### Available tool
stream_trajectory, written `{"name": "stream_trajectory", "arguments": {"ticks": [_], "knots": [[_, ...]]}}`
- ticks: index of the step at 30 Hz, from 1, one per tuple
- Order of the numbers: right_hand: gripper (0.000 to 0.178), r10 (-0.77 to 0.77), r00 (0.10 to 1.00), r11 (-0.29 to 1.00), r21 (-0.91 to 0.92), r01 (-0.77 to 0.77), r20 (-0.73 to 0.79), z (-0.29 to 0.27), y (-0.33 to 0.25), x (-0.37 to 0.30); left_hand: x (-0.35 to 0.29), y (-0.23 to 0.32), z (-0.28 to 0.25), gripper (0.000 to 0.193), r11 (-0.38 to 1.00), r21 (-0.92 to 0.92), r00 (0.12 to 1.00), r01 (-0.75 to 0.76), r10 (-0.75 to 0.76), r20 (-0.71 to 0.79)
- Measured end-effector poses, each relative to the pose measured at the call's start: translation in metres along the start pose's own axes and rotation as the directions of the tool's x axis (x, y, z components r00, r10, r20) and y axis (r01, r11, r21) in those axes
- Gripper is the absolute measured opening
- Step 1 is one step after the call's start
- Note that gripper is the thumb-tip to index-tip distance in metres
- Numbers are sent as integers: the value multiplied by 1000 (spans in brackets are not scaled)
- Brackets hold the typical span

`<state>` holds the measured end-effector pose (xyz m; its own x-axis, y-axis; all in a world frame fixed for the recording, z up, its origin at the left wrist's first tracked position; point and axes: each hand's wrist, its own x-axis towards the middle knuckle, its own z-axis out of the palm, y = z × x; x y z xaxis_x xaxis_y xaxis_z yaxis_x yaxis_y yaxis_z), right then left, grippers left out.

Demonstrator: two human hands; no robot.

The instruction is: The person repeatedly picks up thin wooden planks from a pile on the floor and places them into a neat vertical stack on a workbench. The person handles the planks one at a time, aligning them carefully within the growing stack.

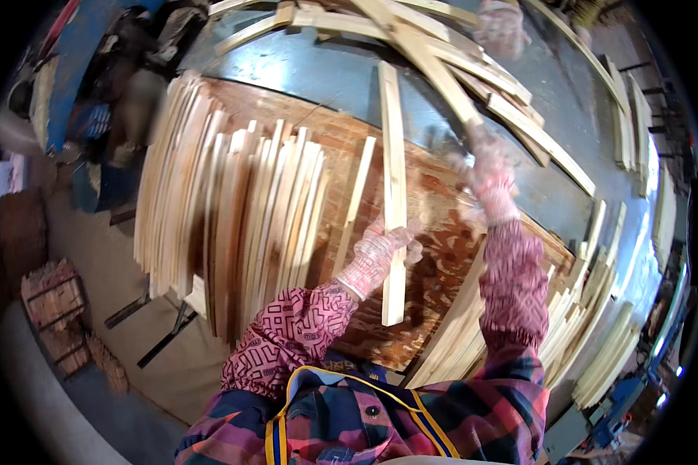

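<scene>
My left hand (378,254), in a whitish-red knit glove, is closed around a pale wooden slat (394,155) near its lower end. The slat points away from me over a worn brown board (434,271). My right hand (490,174), gloved alike, reaches forward at the near end of a long wooden strip (426,62). Motion blurs its fingers, so their grip does not show. Left of the held slat lies a single thinner slat (357,198). Beyond it stands a dense row of upright-looking slats (264,201) side by side.
Loose strips (512,85) lie crisscrossed on a grey metal table (287,74). Another person's gloved hand (502,29) is at the far edge of that pile. More slats (566,325) are stacked at the right. A bundle of wood pieces (54,302) sits low at the left.
</scene>
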<state>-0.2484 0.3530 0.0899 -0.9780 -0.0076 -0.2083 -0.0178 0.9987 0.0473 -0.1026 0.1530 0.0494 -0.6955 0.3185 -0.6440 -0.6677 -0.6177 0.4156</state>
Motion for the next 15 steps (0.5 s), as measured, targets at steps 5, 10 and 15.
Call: {"name": "stream_trajectory", "arguments": {"ticks": [5, 10, 15], "knots": [[57, 490, 864, 869, -8, -494, -117, 61, 62, 72, -47, 16, -11, 39, 982, 187, 998, 19, -6, -69], [54, 496, 866, 866, -97, -490, 60, 30, 110, 49, -105, 34, -70, 54, 425, 859, 842, -285, 540, 12], [34, 285, 944, 940, -146, -309, -164, 4, 142, 26, -154, 12, -164, 68, -126, 987, 696, 102, 718, 20]]}}
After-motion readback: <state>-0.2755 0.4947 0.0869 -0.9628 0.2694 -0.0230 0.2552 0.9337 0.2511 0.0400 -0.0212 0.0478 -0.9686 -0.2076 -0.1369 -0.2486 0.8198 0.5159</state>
